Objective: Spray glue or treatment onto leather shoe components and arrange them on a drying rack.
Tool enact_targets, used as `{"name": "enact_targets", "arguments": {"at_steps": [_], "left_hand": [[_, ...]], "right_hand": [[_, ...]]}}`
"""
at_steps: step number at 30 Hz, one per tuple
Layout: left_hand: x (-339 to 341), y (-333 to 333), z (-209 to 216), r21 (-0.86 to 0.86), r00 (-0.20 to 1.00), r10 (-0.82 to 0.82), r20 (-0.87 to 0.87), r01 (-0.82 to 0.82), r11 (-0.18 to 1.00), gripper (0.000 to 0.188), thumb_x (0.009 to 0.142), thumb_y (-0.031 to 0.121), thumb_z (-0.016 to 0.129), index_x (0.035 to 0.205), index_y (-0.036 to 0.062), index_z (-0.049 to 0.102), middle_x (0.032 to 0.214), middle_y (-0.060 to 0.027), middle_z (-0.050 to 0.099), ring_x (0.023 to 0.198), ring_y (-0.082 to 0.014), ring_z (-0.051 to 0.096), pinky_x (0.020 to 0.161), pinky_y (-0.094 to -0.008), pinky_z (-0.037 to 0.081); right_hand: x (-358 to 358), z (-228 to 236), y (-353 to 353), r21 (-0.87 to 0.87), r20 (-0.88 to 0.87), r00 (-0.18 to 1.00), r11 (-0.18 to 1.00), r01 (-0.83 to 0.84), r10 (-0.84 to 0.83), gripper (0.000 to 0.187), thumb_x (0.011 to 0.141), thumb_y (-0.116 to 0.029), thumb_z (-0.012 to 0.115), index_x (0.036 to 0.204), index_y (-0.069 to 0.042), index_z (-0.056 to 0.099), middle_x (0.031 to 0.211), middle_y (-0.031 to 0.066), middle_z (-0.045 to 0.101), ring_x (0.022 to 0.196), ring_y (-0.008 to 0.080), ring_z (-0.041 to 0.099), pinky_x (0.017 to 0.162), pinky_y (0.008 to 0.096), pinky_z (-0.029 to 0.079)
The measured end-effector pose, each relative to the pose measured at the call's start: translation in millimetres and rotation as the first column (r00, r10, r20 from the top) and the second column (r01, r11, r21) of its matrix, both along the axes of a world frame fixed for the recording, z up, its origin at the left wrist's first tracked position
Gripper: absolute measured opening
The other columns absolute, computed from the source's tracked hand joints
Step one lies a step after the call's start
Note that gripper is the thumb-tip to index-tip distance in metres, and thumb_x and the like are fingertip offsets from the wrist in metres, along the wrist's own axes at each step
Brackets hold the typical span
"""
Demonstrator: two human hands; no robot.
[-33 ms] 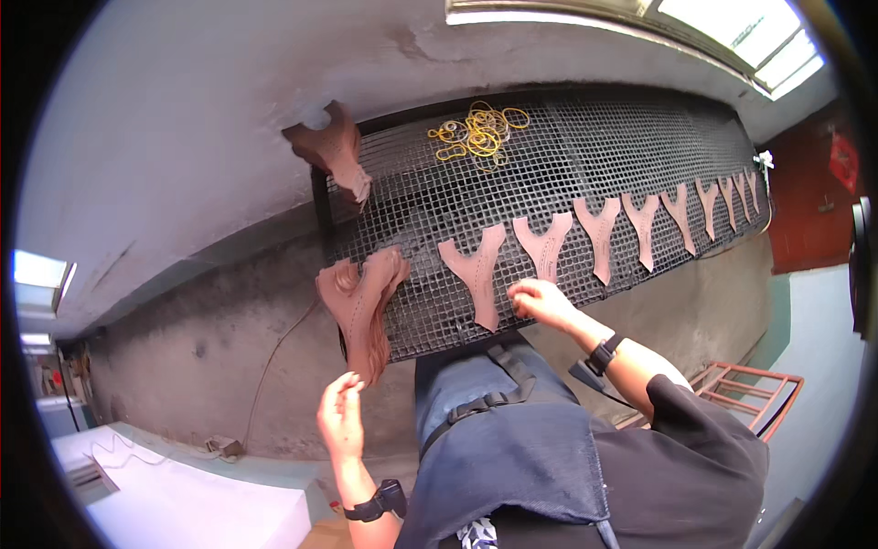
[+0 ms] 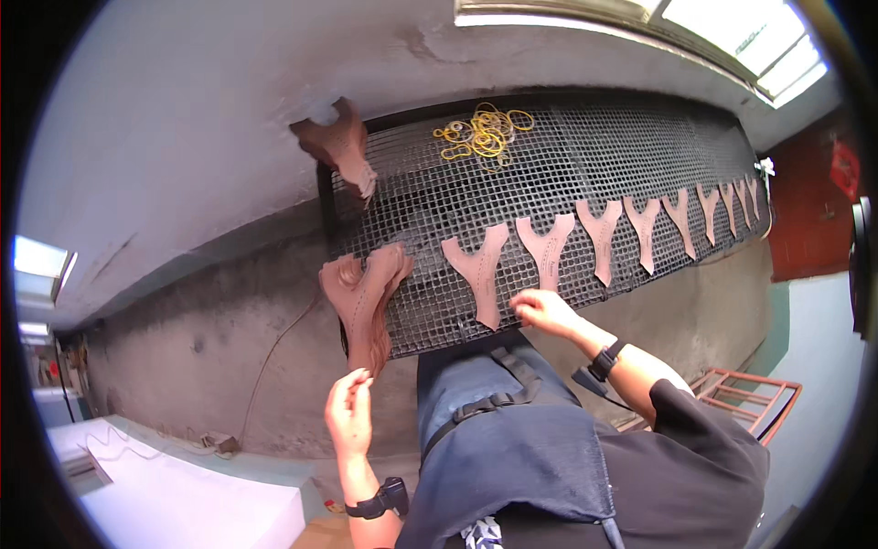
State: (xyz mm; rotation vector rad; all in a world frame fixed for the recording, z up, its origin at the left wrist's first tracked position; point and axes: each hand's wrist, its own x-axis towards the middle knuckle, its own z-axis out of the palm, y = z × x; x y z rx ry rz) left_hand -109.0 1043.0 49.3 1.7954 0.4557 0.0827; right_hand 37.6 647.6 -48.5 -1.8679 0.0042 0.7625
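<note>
My left hand (image 2: 349, 414) is at the lower tip of a thick stack of brown Y-shaped leather-like pieces (image 2: 358, 297), its thumb and fingers drawn together. Whether they grip the stack's tip cannot be made out. My right hand (image 2: 545, 314), fingers curled in, covers the narrow lower end of a single Y-shaped piece (image 2: 546, 247); what lies inside the fingers is hidden. To its left a similar piece (image 2: 477, 270) lies flat on the black mesh rack (image 2: 425, 306). Several more single pieces (image 2: 599, 233) continue in a row to the right.
Another brown stack (image 2: 343, 151) rests at the rack's far left corner, overhanging it. Yellow rubber bands (image 2: 489, 133) lie in a heap near the back edge. A reddish metal frame (image 2: 754, 398) stands at right, a white surface (image 2: 210, 494) at lower left. Walls close in behind.
My left hand has shifted slightly right and up beside the stack's tip. The whole view has moved a little; the right hand and the pieces stay as they were.
</note>
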Motion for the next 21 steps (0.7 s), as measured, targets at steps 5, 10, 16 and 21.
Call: {"name": "enact_targets", "arguments": {"at_steps": [5,10,16,21], "left_hand": [[-10.2,-31.8,-6.5,0.044,0.992,-0.11,0.06,0.108,0.993,0.02,0.095,0.001,0.066,0.114,-0.0033,0.071,0.105,-0.0128,0.074,0.097,-0.0196,0.073,0.088,-0.0317,0.057],[-8.7,-33.0,1.0,0.252,0.98,-0.113,0.165,0.069,0.965,0.024,0.093,0.003,0.065,0.117,-0.0011,0.069,0.113,-0.0145,0.071,0.105,-0.0244,0.07,0.092,-0.0351,0.056],[18.6,-12.3,-17.8,0.654,0.984,-0.108,0.144,-0.013,0.756,0.07,0.086,0.016,0.076,0.15,0.0049,0.048,0.148,-0.0208,0.052,0.139,-0.0379,0.049,0.117,-0.0486,0.039],[47.2,-15.6,-31.9,0.776,0.991,-0.024,-0.128,0.116,0.62,0.092,0.086,0.028,0.079,0.161,0.0099,0.031,0.157,-0.0219,0.045,0.146,-0.0388,0.042,0.121,-0.0533,0.033]], "right_hand": [[-67.3,2.8,-32.6,-0.468,0.09,0.834,0.763,-0.447,0.544,0.032,0.096,-0.029,0.062,0.118,-0.007,0.071,0.111,0.0171,0.074,0.107,0.0363,0.07,0.092,0.0453,0.056],[-117.3,7.4,-66.8,-0.52,-0.015,0.891,0.757,-0.395,0.455,0.034,0.093,-0.029,0.064,0.119,-0.008,0.072,0.109,0.0148,0.077,0.105,0.0341,0.072,0.092,0.0436,0.056],[-138.4,7.5,-92.6,-0.545,-0.076,0.938,0.774,-0.323,0.338,0.036,0.093,-0.029,0.064,0.122,-0.008,0.071,0.112,0.0135,0.077,0.108,0.0322,0.072,0.094,0.0429,0.056],[-141.9,0.5,-121.3,-0.521,-0.046,0.958,0.812,-0.264,0.282,0.037,0.093,-0.029,0.065,0.122,-0.008,0.071,0.113,0.014,0.077,0.11,0.0315,0.071,0.095,0.0426,0.056]]}}
